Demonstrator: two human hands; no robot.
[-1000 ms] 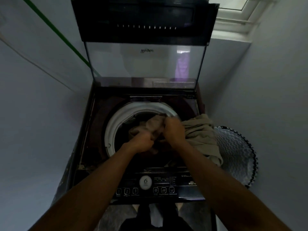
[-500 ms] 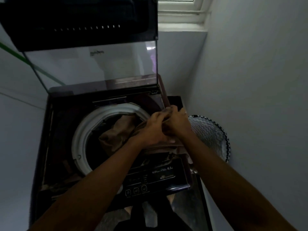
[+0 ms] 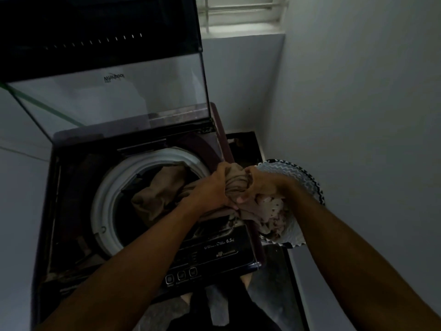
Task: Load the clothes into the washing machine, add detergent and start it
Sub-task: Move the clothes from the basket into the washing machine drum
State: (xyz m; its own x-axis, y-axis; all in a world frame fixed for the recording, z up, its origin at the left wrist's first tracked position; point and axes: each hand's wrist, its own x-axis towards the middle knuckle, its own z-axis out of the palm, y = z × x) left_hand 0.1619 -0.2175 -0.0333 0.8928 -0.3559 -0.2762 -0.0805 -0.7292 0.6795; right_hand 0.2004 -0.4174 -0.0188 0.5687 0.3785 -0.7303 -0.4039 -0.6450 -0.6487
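Tan cloth [image 3: 235, 182] bunched in both hands over the washing machine [image 3: 71, 211] rim.

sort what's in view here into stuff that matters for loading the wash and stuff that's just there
Belongs to the job:
left hand and right hand, both gripping the beige garment
washing machine, lid up
laundry basket

Just there:
window
wall

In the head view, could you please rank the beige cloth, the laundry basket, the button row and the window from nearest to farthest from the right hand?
From the right hand:
1. Beige cloth, gripped in it.
2. Laundry basket, just right of it.
3. Button row, below-left on the washer's front panel.
4. Window, top, behind the washer.
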